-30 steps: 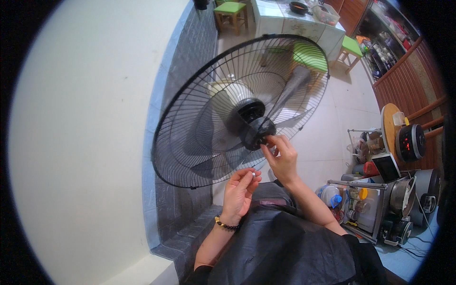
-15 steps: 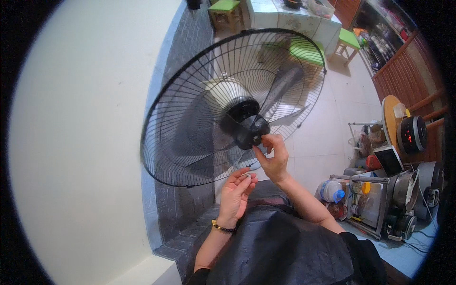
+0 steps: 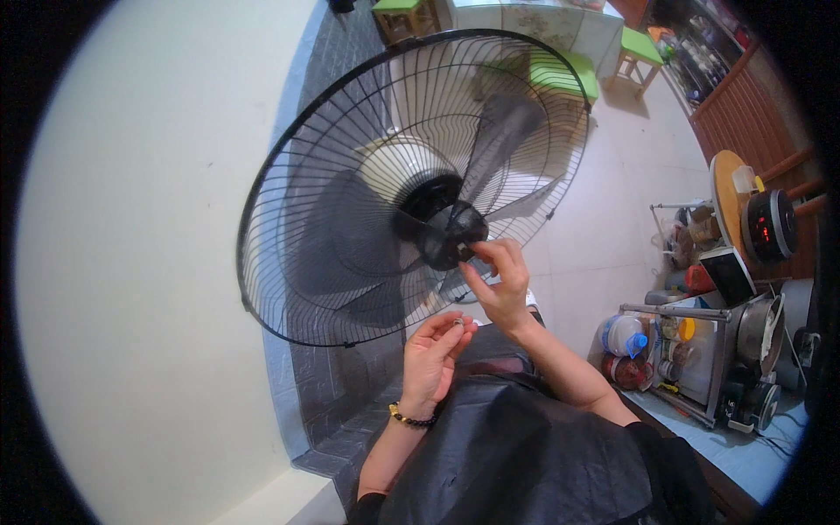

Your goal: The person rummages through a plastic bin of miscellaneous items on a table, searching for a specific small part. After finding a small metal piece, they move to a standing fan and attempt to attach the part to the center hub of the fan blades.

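A large black fan (image 3: 516,143) with a wire rear guard and dark see-through blades stands tilted in front of me, its black hub (image 3: 451,234) facing my hands. My right hand (image 3: 506,289) reaches to the hub's tip, thumb and forefinger pinched around its end. Whatever lies between those fingertips is too small to make out. Below and to the left, my left hand (image 3: 430,357) is palm-up and pinches a small shiny metal piece (image 3: 458,322) between thumb and fingers. That piece's exact kind cannot be told. A beaded bracelet circles the left wrist.
A pale wall (image 3: 157,219) rises close on the left, above grey brick-patterned facing. Green-topped stools (image 3: 641,45) stand farther back. On the right are a metal rack (image 3: 678,310) with bottles and jars, a round wooden board (image 3: 728,188) and a black appliance (image 3: 768,227) with a lit display.
The fan appears slightly farther left and higher in view. My right thumb and forefinger have shifted a little at the hub's tip. The left hand keeps its pinch on the small metal piece.
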`<action>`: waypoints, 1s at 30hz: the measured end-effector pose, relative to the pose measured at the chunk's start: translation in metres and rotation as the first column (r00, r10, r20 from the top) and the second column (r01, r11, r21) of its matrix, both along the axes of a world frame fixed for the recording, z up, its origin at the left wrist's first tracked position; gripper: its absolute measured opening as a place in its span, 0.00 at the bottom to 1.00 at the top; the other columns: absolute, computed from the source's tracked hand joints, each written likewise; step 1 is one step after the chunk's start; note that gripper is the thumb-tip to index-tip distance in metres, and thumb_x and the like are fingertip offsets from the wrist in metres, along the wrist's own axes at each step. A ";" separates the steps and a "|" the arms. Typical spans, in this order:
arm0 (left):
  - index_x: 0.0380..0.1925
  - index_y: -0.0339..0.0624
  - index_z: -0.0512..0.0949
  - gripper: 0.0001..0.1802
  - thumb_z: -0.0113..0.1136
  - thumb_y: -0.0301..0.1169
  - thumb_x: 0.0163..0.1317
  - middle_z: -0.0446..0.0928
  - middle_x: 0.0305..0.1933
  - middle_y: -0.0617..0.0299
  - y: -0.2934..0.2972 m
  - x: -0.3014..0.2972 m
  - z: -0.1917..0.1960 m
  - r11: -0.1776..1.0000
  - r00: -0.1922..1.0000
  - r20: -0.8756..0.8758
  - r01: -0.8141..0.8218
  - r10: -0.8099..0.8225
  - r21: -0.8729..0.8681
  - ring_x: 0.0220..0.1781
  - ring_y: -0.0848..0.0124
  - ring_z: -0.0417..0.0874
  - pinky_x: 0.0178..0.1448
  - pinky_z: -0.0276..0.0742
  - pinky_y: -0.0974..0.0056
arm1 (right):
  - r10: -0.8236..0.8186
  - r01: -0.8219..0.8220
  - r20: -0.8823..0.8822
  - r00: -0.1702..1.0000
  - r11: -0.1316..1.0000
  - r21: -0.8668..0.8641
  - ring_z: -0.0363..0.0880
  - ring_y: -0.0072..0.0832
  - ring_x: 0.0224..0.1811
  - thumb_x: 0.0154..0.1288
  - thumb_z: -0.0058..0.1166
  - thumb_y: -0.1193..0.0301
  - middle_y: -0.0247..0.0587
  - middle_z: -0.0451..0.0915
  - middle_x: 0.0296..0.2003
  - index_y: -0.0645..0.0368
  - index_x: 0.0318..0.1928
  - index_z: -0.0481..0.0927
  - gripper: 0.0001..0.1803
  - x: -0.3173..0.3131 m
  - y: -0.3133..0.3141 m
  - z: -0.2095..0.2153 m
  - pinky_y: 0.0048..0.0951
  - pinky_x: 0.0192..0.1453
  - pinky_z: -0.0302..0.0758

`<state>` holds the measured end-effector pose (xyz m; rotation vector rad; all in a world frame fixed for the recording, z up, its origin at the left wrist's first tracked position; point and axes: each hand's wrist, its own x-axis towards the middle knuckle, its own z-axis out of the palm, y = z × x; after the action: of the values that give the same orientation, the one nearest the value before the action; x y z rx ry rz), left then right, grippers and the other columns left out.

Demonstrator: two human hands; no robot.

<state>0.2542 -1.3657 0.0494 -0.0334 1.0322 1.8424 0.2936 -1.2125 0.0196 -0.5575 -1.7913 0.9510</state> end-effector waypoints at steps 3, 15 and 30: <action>0.49 0.32 0.75 0.13 0.55 0.20 0.64 0.80 0.45 0.50 0.002 0.001 0.002 1.000 0.999 -0.035 0.013 -0.014 -0.017 0.47 0.67 0.83 0.51 0.82 0.70 | 0.004 -0.004 0.015 1.000 1.000 0.010 0.72 0.26 0.31 0.48 0.64 0.81 0.38 0.75 0.32 0.62 0.39 0.78 0.15 -0.001 0.001 0.001 0.23 0.29 0.67; 0.41 0.34 0.77 0.08 0.56 0.26 0.66 0.82 0.34 0.54 -0.002 0.002 0.001 1.000 0.998 -0.051 0.025 -0.025 0.001 0.31 0.72 0.84 0.33 0.80 0.74 | -0.010 0.008 0.027 1.000 0.998 0.068 0.74 0.30 0.30 0.49 0.64 0.81 0.41 0.75 0.29 0.64 0.34 0.78 0.11 -0.006 0.006 -0.001 0.27 0.31 0.70; 0.48 0.32 0.76 0.12 0.56 0.25 0.65 0.81 0.42 0.51 0.001 0.001 0.005 1.000 0.983 -0.181 0.014 -0.018 -0.022 0.41 0.68 0.84 0.42 0.80 0.71 | 0.151 -0.138 0.116 0.982 0.984 -0.115 0.74 0.33 0.30 0.52 0.59 0.81 0.40 0.77 0.29 0.62 0.35 0.81 0.08 0.028 -0.004 0.029 0.31 0.31 0.70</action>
<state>0.2547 -1.3643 0.0540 0.1323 1.1743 1.8458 0.3213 -1.2169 0.0485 -0.5696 -1.9209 1.1390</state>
